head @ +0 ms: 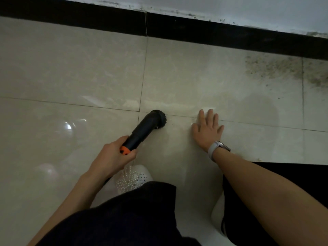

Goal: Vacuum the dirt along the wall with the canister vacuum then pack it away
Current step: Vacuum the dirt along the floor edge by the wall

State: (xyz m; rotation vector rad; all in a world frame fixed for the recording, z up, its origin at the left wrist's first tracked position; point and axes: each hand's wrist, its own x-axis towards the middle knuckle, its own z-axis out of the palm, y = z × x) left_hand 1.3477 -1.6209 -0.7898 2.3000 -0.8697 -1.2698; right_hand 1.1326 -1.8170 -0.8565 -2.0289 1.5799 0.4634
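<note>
Dirt (276, 70) lies by the wall, well ahead and right of the left hand (113, 155), whose grip wraps the nozzle (143, 130), pointing up-right, while the nearer right hand (206, 131) rests flat on the floor (71, 68).

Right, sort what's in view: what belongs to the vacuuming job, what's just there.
Job:
- vacuum nozzle with brush head, gripped by left hand
- dirt patch by the black skirting

Just there:
- right hand flat on the tile
- wristband
- white shoe
</note>
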